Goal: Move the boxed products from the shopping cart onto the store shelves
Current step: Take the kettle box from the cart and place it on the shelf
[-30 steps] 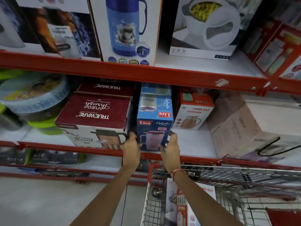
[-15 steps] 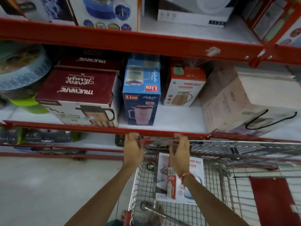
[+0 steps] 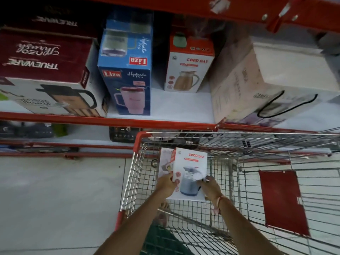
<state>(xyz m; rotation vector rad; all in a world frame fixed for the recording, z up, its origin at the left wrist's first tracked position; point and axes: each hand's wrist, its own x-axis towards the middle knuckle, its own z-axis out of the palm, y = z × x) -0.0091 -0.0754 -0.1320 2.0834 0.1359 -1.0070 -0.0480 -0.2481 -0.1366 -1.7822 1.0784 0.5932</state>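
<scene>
Good Day box [image 3: 190,173]: glossy rectangular card, in wire cart [image 3: 239,162]; your fingers [image 3: 170,176] of both hands, earlier on cart rim, now clasp its sides.

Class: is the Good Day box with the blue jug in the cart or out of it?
In. The Good Day box lies within the cart, left hand and right hand at its sides.

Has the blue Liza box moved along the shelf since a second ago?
No. The blue Liza box sits between the Trueware box and Good Day box, as before.

Bare forearms, no sleeves; red-white thread band [image 3: 219,203] on rt wrist.
</scene>
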